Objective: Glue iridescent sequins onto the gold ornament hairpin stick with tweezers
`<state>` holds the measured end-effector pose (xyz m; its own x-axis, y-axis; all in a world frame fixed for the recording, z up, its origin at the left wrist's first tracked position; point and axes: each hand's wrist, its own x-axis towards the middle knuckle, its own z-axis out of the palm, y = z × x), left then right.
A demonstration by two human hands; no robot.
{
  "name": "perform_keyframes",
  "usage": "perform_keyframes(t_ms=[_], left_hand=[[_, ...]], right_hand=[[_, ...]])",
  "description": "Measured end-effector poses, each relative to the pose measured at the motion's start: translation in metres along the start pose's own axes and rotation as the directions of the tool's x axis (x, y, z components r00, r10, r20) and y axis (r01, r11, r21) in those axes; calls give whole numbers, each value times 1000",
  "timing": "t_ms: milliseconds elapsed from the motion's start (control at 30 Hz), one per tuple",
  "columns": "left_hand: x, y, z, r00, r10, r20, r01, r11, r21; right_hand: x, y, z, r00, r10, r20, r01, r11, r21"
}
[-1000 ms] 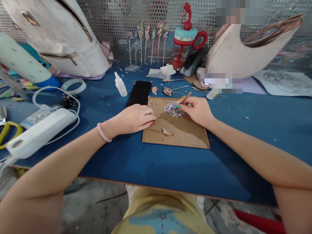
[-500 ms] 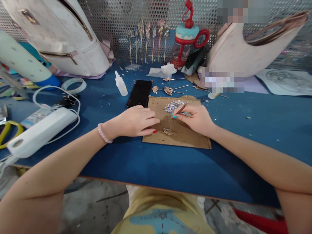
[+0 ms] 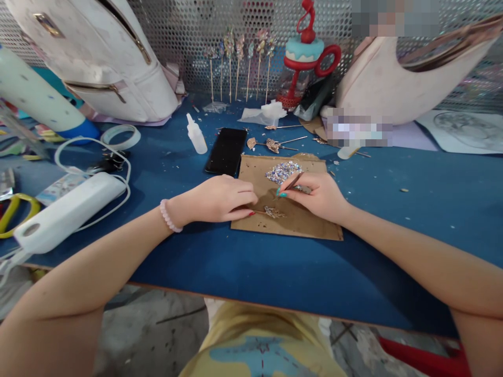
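My left hand is closed on the thin stem of a hairpin, whose gold-coloured ornamental head lies on a piece of cardboard. In my right hand is a pair of dark tweezers, pinched between thumb and fingers and slanting down. Their tips sit just above the cardboard, between the hairpin head and a pile of small shiny rhinestones. Whether a stone is between the tips is too small to tell.
Left of the cardboard lie a black phone and a small white bottle. More hairpins lie behind it. Several decorated sticks stand at the back, beside a red-handled cup. A white power bank with its cable sits at left.
My right hand with the tweezers has come slightly nearer to me, away from the rhinestones and toward the hairpin head. My left hand stays on the hairpin stem.
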<state>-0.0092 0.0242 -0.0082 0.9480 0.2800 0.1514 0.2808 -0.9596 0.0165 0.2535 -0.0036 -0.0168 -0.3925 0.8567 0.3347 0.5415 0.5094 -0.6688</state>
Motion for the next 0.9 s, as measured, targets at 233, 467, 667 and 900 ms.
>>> perform_keyframes(t_ms=[233,467,667,900], left_hand=[[1,1,0,999,-30,33,32,998,-54],[1,0,1,998,-38,40,41,996,-84],[1,0,1,999,-32,41,36,996,-77],[1,2,3,999,-42,3,42,999,-14]], right_hand=[[0,0,0,1000,-24,10,24,1000,11],[0,1,0,996,-84,8,84,996,-23],[0,3,0,966,-258,17,259,965,-47],[-1,3,1,927,-374,30,375,927,-22]])
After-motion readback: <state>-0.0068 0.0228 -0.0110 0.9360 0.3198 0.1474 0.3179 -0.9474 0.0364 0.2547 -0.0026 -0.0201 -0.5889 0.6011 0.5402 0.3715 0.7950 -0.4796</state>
